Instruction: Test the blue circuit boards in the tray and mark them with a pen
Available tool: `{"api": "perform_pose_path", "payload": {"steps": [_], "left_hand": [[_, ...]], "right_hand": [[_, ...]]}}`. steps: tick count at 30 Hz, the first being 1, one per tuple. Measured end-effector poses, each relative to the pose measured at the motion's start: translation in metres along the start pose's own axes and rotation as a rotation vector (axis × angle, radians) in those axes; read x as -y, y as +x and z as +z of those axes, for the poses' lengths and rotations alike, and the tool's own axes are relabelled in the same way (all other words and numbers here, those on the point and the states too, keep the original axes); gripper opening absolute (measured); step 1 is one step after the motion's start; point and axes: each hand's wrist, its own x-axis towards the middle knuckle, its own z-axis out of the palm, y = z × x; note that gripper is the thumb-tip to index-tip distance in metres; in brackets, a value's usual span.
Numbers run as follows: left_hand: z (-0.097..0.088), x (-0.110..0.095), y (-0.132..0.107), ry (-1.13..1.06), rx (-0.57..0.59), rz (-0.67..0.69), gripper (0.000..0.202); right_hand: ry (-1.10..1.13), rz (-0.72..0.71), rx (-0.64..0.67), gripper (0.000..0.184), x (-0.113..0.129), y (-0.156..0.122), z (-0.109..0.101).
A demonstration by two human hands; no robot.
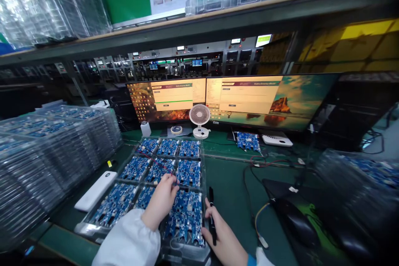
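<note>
A clear plastic tray point(204, 183) of several blue circuit boards lies on the green bench in front of me. My left hand point(162, 200), in a white sleeve, reaches over the tray. Its fingers are pinched on a small dark plug with red and black wires, at a board point(188, 172) in the middle row. My right hand point(222, 237) rests at the tray's right front edge next to a larger blue board point(186, 216). Its fingers are closed round a black pen point(212, 212) that points away from me.
Tall stacks of clear trays with boards point(46, 153) fill the left, another stack point(361, 187) the right. Two monitors point(218, 99), a small white fan point(200, 120), a loose board point(248, 140), a white flat device point(96, 190), a black mouse point(296, 226) and cables surround the tray.
</note>
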Motion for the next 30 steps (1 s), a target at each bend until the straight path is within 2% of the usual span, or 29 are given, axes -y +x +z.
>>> {"api": "perform_pose_path", "payload": {"steps": [3,5,6,9,11,14,16,19,30], "left_hand": [[0.012,-0.002,0.011,0.173,-0.075,-0.044,0.014],[0.018,-0.003,0.019,0.196,-0.110,-0.033,0.013],[0.021,-0.004,0.025,0.150,-0.081,-0.015,0.013],[0.031,-0.005,0.047,-0.110,0.115,-0.020,0.012],[0.036,-0.005,0.064,-0.194,0.168,-0.034,0.010],[0.041,-0.002,0.087,-0.091,0.143,0.053,0.012],[0.041,0.000,0.097,0.025,0.169,0.097,0.012],[0.041,0.001,0.104,0.127,0.211,0.104,0.010],[0.040,0.011,0.107,0.214,0.248,0.111,0.011]], "right_hand": [[0.020,-0.007,0.024,0.019,-0.002,0.000,-0.002],[0.027,-0.019,0.025,0.018,-0.003,0.000,-0.002],[0.029,-0.024,0.024,0.018,-0.003,0.000,-0.003],[0.038,-0.025,0.020,0.018,-0.002,-0.001,-0.003],[0.044,-0.017,0.025,0.019,-0.001,-0.001,-0.004],[0.050,0.000,0.040,0.021,-0.002,-0.001,-0.004],[0.050,0.005,0.040,0.022,-0.004,-0.001,-0.003],[0.039,-0.005,0.050,0.025,-0.008,0.001,-0.002],[-0.029,-0.015,0.074,0.026,-0.012,0.002,-0.002]]}}
